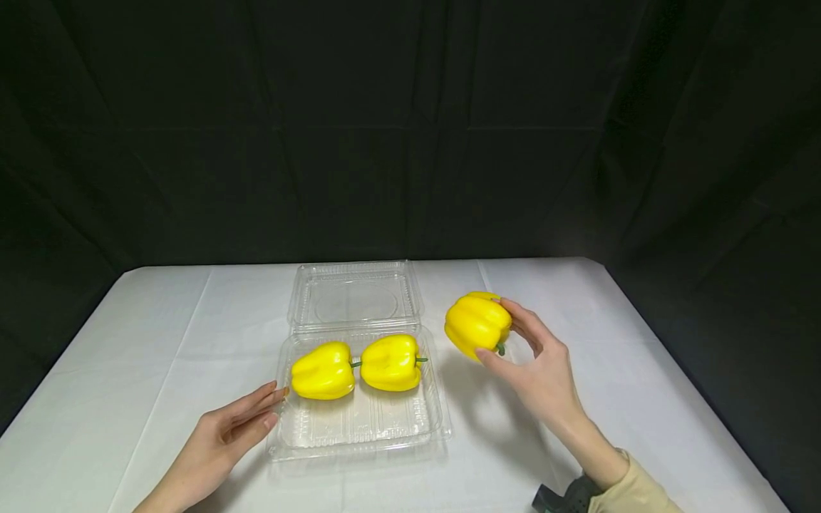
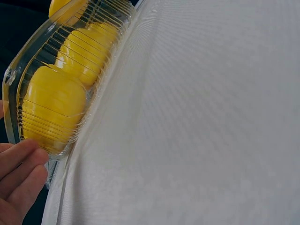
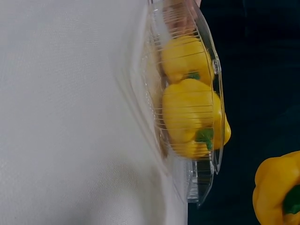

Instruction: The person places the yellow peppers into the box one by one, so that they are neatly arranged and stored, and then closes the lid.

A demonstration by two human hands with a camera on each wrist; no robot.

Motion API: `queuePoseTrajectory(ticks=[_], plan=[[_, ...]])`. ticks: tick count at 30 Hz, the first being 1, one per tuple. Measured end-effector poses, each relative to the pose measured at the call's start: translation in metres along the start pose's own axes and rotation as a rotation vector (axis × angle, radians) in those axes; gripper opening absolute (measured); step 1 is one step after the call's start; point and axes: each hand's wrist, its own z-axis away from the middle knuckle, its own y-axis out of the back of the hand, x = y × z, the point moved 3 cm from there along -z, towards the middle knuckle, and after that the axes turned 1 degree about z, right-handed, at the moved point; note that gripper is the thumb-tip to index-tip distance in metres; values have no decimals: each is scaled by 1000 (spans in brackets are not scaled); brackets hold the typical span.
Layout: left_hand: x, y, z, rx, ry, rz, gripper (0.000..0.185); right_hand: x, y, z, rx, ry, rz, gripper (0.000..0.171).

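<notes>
- Right hand (image 1: 548, 374): thumb and fingers pinch a held pepper (image 1: 476, 322), yellow, its body filling the grip; the shadow on the white cloth (image 1: 641, 392) suggests that it is lifted.
- Orientation: the held pepper's long axis slants, its green stem (image 1: 502, 349) toward the near right and the palm, its blunt end toward the far left.
- Governing relation: the transparent tray (image 1: 353, 431) lies left of the held pepper and slightly nearer the person; the right hand stands off the tray's right wall (the left hand attends the opposite one).
- Left hand (image 1: 221, 434): fingers loosely extended, tips at the tray's left wall, no pepper in its grasp.
- Contents: a left pepper (image 1: 323, 372) and a right pepper (image 1: 391, 363) lie in one row, stems pointing right, ribbed floor visible before them.
- Surroundings: lid (image 1: 355, 299) folded open behind; dark curtain (image 1: 410, 142) beyond.
</notes>
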Motion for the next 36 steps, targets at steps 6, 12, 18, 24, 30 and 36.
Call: queuePoseTrajectory(ticks=[6,12,18,24,30,36], plan=[[1,0,1,0,-7,0,54,-3,-3,2,-7,36,16,71],[1,0,0,3,-7,-8,54,-7,-7,6,-51,60,-2,68],[1,0,0,6,-23,-16,53,-9,-12,9,-82,111,-31,70],[1,0,0,6,-19,-17,53,-10,-17,12,-104,107,-42,69],[1,0,0,6,-6,-16,53,-11,-21,14,-141,111,-44,67],[2,0,0,4,2,-13,54,-13,-25,14,-157,141,-59,68]])
